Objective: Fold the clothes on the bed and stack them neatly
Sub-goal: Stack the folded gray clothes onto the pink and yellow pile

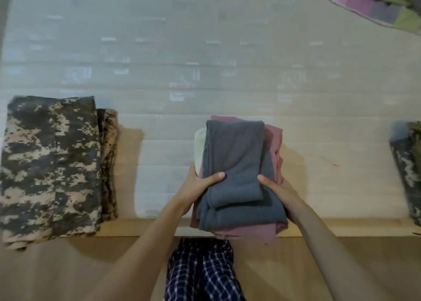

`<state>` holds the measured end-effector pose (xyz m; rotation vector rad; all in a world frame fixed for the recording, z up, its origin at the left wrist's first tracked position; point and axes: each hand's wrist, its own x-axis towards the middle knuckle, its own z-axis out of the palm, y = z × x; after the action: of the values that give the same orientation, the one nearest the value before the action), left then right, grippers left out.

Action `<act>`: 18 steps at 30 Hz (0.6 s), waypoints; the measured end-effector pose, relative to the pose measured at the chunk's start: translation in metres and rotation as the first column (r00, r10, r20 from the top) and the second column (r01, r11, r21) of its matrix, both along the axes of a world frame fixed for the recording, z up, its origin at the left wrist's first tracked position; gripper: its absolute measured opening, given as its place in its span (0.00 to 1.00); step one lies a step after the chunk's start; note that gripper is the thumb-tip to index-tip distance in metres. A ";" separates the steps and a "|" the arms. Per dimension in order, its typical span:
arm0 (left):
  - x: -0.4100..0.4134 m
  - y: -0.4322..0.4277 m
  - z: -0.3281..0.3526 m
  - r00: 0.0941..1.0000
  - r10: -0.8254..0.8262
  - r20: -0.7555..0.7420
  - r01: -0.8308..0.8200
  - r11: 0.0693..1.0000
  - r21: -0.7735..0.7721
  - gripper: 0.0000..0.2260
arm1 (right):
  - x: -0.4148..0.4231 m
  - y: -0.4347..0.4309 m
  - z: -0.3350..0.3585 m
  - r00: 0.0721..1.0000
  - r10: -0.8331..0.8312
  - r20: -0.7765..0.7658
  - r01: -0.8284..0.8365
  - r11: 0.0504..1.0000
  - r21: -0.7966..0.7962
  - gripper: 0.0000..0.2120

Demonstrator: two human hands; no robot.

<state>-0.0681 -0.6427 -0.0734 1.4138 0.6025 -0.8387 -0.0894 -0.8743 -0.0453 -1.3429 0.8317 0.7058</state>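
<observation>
You are holding the soft, likely light and floppy folded stack at its near sides, left grip and right grip each pinching it, thumb on top.

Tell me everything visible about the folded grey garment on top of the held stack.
The folded dark grey soft-knit garment is a tidy oblong, a narrower panel lying on a wider one, hems showing at its near end. It tops a folded dusty-pink garment, a cream cloth peeping out on the left. The left hand and right hand pinch the stack, thumbs on the grey.
</observation>
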 end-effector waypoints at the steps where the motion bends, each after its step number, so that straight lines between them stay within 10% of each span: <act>1: 0.001 0.012 0.005 1.000 0.004 0.018 -0.004 1.000 -0.001 0.40 | 0.000 0.012 0.004 1.000 -0.021 0.017 0.021 1.000 -0.003 0.40; 12: -0.003 0.185 0.033 0.986 -0.019 0.166 -0.042 0.933 0.358 0.42 | 0.015 0.191 -0.015 0.999 0.008 0.049 -0.011 0.998 0.063 0.23; 18: -0.020 0.160 0.038 0.968 -0.193 0.161 0.007 0.661 0.750 0.36 | 0.017 0.196 -0.015 0.967 0.253 0.021 -0.248 0.958 -0.146 0.35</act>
<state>-0.0882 -0.4826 -0.0352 2.2905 0.7348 -0.4942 -0.0721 -0.6778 -0.0607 -1.6049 0.6967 0.8263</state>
